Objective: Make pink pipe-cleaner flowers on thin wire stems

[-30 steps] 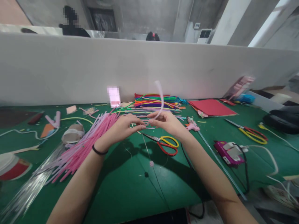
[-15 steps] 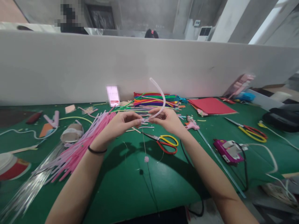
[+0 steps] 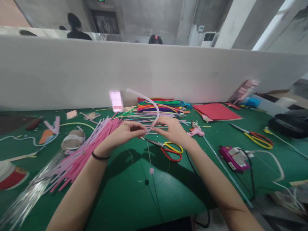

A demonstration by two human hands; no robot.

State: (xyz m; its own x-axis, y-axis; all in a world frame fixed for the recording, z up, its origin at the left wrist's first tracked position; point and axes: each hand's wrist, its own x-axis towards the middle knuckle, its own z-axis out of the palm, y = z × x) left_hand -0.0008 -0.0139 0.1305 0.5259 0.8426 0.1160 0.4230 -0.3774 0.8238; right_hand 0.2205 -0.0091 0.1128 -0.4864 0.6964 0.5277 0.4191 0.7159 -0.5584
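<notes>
My left hand point(image 3: 125, 132) and my right hand point(image 3: 172, 130) meet above the green table point(image 3: 134, 192), fingertips pinched together. Between them they grip a pale pink pipe cleaner point(image 3: 149, 104) that arcs up and bends over to the left. A thin wire hangs down from the pinch with a small pink bead point(image 3: 151, 170) at its end. A black band circles my left wrist. Yellow-and-red scissors point(image 3: 168, 149) lie just under my right hand.
A fan of pink pipe cleaners point(image 3: 79, 154) lies at left, a colourful stack point(image 3: 158, 106) at the back. Glue guns point(image 3: 234, 157) point(image 3: 196, 130), red paper point(image 3: 216, 111), second scissors point(image 3: 257, 138), a tape roll point(image 3: 72, 139) and cords lie around. A white partition point(image 3: 72, 73) stands behind; people sit beyond it.
The free end of the pale pink pipe cleaner has swung from upright over to the left and lower. My hands stay pinched together, shifted slightly left.
</notes>
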